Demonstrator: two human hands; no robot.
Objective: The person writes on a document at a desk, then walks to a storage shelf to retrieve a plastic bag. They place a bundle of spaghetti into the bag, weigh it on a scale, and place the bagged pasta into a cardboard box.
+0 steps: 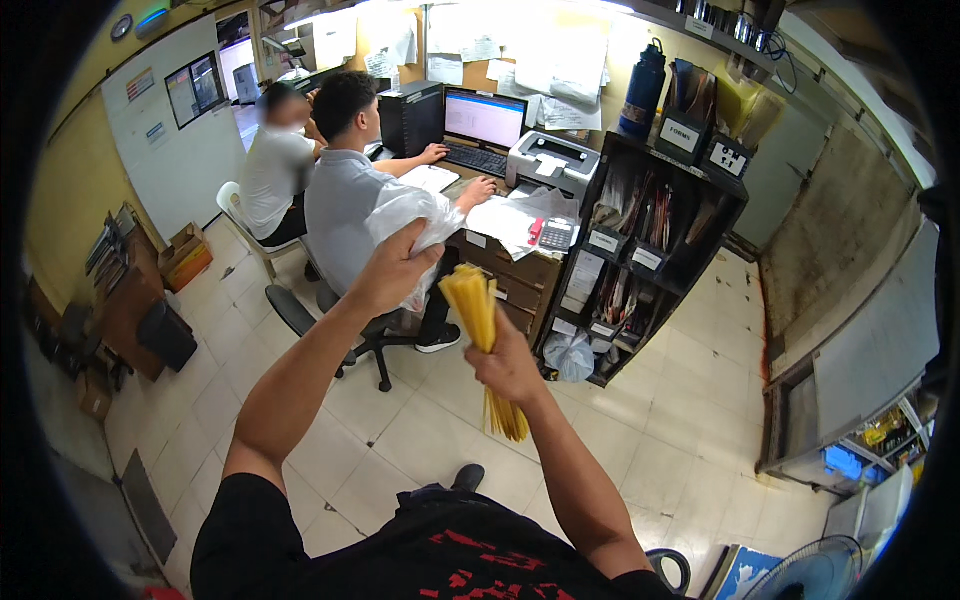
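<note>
My left hand (396,268) is raised and closed on the top of a thin, whitish plastic bag (412,214). The bag's upper part bunches up in front of a seated person's arm, and what it holds, if anything, I cannot make out. Lower and to the right, my right hand (508,362) wraps around a bundle of long thin yellow strips (472,300). The bundle stands tilted, its thick end sticking up above my fist and its thinner ends hanging below. Bag and bundle are apart.
Ahead, two people sit at a desk with a monitor (484,116), a keyboard and a printer (552,165). A black shelf (640,250) of folders stands to their right, a blue bottle (643,90) on top. An office chair (376,345) is close ahead. A fan (815,572) is at lower right.
</note>
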